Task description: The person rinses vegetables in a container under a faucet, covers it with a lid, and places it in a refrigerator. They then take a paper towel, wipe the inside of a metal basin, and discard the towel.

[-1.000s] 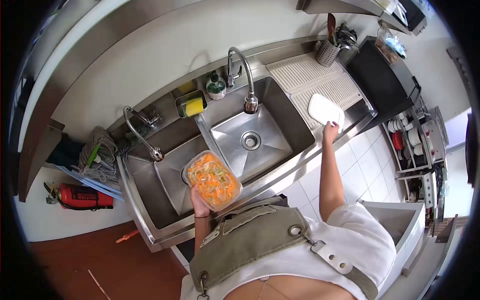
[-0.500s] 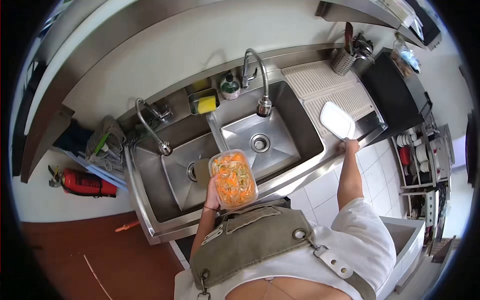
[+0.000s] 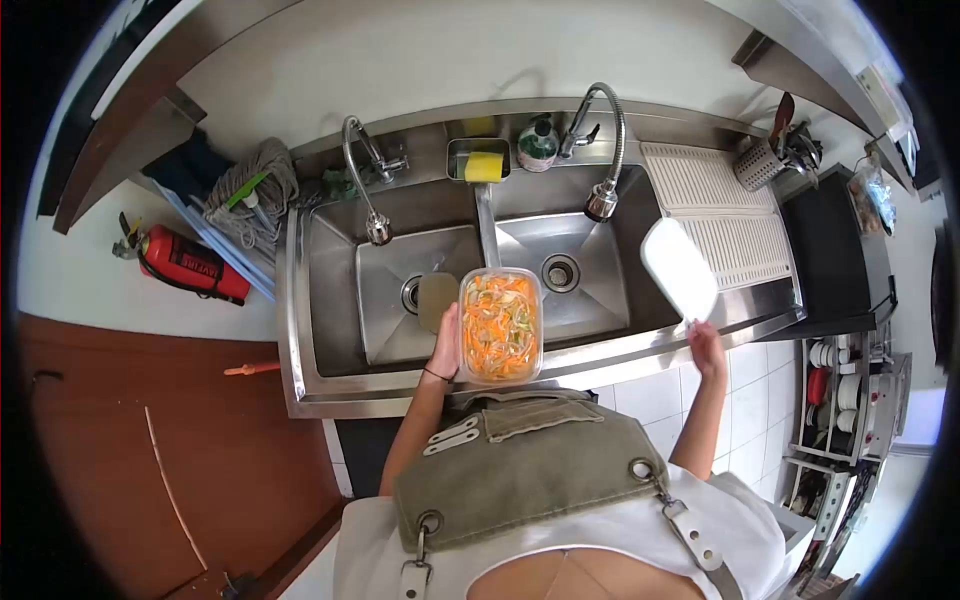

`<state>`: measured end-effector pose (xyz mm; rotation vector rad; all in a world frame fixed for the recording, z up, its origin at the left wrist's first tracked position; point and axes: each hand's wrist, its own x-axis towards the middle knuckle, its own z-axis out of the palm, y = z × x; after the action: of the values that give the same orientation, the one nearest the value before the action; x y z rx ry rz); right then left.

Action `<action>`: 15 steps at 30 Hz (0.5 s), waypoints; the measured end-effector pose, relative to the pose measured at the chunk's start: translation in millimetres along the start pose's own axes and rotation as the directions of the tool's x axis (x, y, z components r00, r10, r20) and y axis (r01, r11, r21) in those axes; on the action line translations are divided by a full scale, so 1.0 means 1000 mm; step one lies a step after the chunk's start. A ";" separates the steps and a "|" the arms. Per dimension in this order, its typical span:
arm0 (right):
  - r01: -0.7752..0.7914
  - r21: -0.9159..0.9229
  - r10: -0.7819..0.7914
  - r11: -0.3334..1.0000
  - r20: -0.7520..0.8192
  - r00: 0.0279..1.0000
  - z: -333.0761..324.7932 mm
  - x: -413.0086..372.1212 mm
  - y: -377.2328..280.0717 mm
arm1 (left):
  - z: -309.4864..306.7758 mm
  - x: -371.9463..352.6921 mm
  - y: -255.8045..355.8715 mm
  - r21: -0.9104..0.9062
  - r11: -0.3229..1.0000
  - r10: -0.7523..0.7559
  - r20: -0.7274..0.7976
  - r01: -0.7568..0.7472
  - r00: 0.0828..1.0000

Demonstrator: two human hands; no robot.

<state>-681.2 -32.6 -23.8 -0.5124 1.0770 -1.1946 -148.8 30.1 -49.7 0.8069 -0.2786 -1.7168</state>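
My left hand [image 3: 447,345] grips the left side of a clear plastic container [image 3: 540,330], above the front rim of the double sink. Shredded orange and pale green vegetables [image 3: 500,325] fill the container, and its top is uncovered. On the right, my right hand [image 3: 707,348] is closed on the near corner of a white rectangular lid [image 3: 680,268]. The lid is tilted, over the right end of the sink and the edge of the drainboard. It does not touch the container.
The steel double sink [image 3: 335,385] has two gooseneck faucets [image 3: 378,228]. A yellow sponge [image 3: 484,167] and a soap bottle [image 3: 538,146] stand behind it. A ribbed drainboard [image 3: 745,245] and utensil holder [image 3: 758,165] are at right. A fire extinguisher [image 3: 190,265] hangs at left.
The lid in my right hand has lifted off the drainboard side and moved nearer the container. My left hand still holds the container. The whole view has turned and shifted.
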 end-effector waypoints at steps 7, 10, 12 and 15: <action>0.179 -0.390 -0.155 0.903 0.092 0.984 0.219 -0.064 0.026 | -0.003 -0.005 0.001 0.038 0.999 -0.035 0.012 0.034 0.999; 0.593 -0.541 -0.557 0.596 0.253 0.791 0.256 -0.062 0.042 | 0.002 -0.007 0.000 0.052 0.999 0.016 -0.014 -0.016 1.000; 0.748 -0.655 -0.614 0.109 0.547 0.568 0.286 -0.077 0.033 | 0.002 -0.009 -0.003 0.057 0.998 0.018 -0.013 -0.017 1.000; 0.818 -0.573 -0.513 -0.051 0.718 0.470 0.295 -0.079 0.054 | -0.005 -0.007 -0.002 -0.017 1.000 0.012 0.023 -0.012 1.000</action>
<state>-396.1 -2.1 94.3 -2.3678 1.1422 -1.1559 -145.8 38.0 -52.0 0.7718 -0.2841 -1.7160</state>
